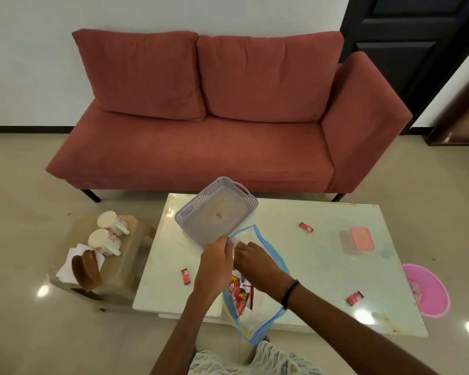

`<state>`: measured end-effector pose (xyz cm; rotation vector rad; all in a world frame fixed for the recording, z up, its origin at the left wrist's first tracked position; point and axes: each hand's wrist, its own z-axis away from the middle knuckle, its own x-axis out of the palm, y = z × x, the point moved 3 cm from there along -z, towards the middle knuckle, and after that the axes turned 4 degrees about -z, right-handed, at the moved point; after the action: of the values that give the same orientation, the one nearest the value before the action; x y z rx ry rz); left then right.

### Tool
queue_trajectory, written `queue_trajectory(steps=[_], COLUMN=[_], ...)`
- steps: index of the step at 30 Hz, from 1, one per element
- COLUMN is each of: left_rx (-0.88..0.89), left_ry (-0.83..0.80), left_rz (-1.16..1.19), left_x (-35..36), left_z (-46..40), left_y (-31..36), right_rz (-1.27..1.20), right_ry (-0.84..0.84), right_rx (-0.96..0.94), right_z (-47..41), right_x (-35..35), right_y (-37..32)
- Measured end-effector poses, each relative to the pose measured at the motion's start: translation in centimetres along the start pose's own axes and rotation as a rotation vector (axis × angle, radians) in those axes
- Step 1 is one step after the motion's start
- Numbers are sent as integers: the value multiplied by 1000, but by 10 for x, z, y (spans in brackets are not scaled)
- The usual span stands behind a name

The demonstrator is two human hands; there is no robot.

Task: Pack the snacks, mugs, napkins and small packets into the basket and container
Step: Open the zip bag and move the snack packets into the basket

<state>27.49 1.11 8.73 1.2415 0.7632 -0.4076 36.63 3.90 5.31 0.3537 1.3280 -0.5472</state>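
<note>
Basket (217, 209) first: you have it tilted above the surface (322, 255), your left hand (214, 266) pinching its near rim in a closed grip. It reads as light, stiff perforated plastic, and it looks empty, so one corner hold should do, though it may swing; the cut-out handle on its far side is the surer hold.

Just nearer you than the basket, the clear zip bag (257, 282) is limp and slippery. Your right hand (251, 257) is at its mouth; whether that grip has closed on the film I cannot tell. A red snack packet (237, 293) shows inside.

Right of the basket sits the pink-lidded container (359, 239), shut. Small red packets (306, 227) lie loose around it. Left of the basket, on a low stool, two mugs (106, 234) lie beside white napkins (71, 262): heavier and breakable, so take them by the handle.
</note>
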Motion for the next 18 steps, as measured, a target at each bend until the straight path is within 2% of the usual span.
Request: queue_trajectory(steps=[3, 6, 9, 13, 18], left_rx=[1, 14, 4, -40, -112], left_ry=[15, 20, 25, 30, 39], left_rz=[30, 53, 59, 57, 114], left_x=[-2, -4, -3, -2, 0], left_z=[3, 7, 10, 8, -3], left_y=[0, 1, 0, -4, -12], right_rz=[196, 316, 376, 327, 59], right_ry=[-130, -147, -87, -44, 57], right_rx=[-60, -99, -145, -179, -148], right_z=[-20, -29, -24, -21, -15], right_x=[25, 49, 47, 39, 1], right_y=[11, 20, 18, 16, 18])
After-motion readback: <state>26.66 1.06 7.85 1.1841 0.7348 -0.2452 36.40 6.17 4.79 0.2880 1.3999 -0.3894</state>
